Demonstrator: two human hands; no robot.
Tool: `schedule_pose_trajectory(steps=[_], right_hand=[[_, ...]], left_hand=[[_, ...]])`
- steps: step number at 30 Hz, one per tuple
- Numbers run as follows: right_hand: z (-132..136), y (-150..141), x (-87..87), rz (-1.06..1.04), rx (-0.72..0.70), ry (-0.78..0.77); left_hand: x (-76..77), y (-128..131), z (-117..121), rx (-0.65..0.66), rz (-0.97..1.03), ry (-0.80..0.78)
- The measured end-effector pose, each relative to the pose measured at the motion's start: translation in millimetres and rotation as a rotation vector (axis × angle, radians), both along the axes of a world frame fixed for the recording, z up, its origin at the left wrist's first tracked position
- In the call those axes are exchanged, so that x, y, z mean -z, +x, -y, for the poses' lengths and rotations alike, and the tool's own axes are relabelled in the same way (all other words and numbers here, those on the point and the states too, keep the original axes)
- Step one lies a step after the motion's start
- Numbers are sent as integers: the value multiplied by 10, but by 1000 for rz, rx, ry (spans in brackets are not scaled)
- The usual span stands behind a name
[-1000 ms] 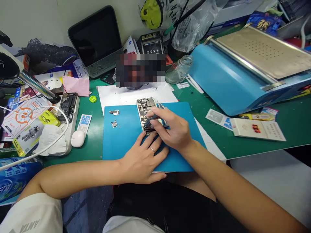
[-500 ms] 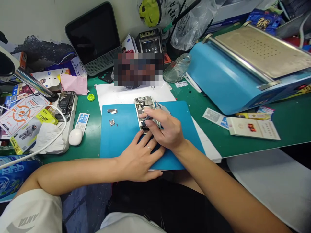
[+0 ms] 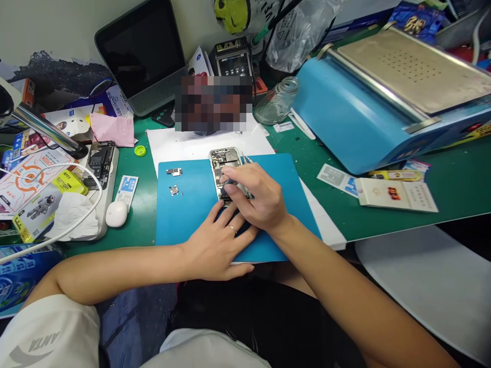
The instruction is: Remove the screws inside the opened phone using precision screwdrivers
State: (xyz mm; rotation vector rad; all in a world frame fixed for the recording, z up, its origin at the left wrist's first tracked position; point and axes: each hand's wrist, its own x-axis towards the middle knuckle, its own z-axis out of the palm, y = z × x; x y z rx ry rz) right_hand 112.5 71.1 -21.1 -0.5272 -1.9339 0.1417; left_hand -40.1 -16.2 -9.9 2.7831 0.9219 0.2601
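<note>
An opened phone (image 3: 226, 156) with its inner parts bare lies on a blue mat (image 3: 172, 220). My left hand (image 3: 215, 250) rests flat with fingers spread, its fingertips at the phone's lower end. Above the phone, my right hand (image 3: 264, 199) is closed in a pinch on a dark-handled screwdriver (image 3: 229, 182), mostly hidden by the fingers. Slim metal tips, perhaps of tweezers (image 3: 246, 159), stick out beyond the right knuckles. Left of the phone lie a small metal plate (image 3: 174, 171), a small bracket (image 3: 174, 189) and a tiny piece.
A blue machine with a metal plate (image 3: 406, 66) stands at right, near a glass jar (image 3: 276, 102) and a cigarette box (image 3: 395, 194). On the left are a white earbud case (image 3: 116, 213), a card, boxes and a lamp. A dark-screened device (image 3: 141, 51) leans at the back.
The whole view shifts slightly left and up. Both hands keep nearly the same places at the phone; the right fingers shift only a little. The small parts stay put on the mat.
</note>
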Motion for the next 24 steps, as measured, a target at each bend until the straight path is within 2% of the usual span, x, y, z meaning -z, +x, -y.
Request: schedule_pose_trajectory(steps=[9, 16, 21, 24], right_hand=[[19, 10, -7, -8, 29, -18], [21, 18, -27, 27, 85, 40], [30, 14, -32, -10, 32, -23], [16, 19, -16, 9, 62, 8]], left_hand=[[-13, 2, -8, 3, 14, -5], [-9, 7, -6, 1, 2, 6], [-13, 12, -8, -1, 6, 16], [-18, 10, -12, -1, 4, 13]])
